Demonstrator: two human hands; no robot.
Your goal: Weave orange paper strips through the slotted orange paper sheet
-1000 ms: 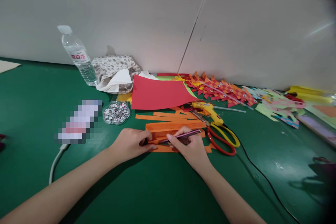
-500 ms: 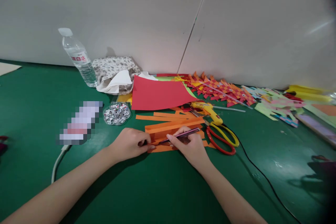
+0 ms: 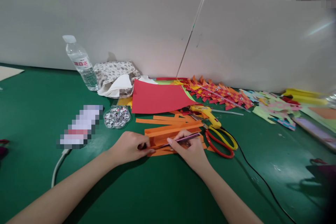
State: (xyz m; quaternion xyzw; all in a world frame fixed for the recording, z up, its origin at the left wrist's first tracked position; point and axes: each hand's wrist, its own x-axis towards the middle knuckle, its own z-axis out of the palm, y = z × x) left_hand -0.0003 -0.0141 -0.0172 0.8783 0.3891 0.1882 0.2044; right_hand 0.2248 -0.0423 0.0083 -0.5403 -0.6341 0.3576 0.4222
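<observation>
Left grip [image 3: 132,147]: pinches tight, thumb to finger, on the left end of the folded orange paper [image 3: 170,132], covering that corner from sight
Right grip [image 3: 191,147]: holds a slim pink-and-dark pen-like tool [image 3: 186,138] as if for writing, with lower fingers mostly hidden
Pen-like tool: slants down leftward toward the left grip; too thin and dim at the tip to tell whether touching the paper
Folded orange paper: lies between both grips on the green surface [image 3: 147,192], with a long flap raised on the far side; partly blocked by the right grip, hard to part from loose orange pieces underneath
Orange strips [image 3: 157,121]: lie just beyond, overlapping confusingly near the yellow glue gun [image 3: 207,115]
Red sheet [image 3: 160,96]: lies behind the strips, hiding most of a light green sheet [image 3: 189,94]
Scissors [image 3: 227,155]: show red and yellow handles beside the right grip, with blades mostly concealed near the glue gun
Black cord [image 3: 259,172]: trails from the glue gun, cut off at the bottom edge
Phone [image 3: 81,126]: pixelated, unreadable; joined to a white cable [image 3: 55,171] lost behind the left forearm [image 3: 78,185]
Dark object [image 3: 324,173]: sits in shadow at the right edge, cut off, impossible to identify
</observation>
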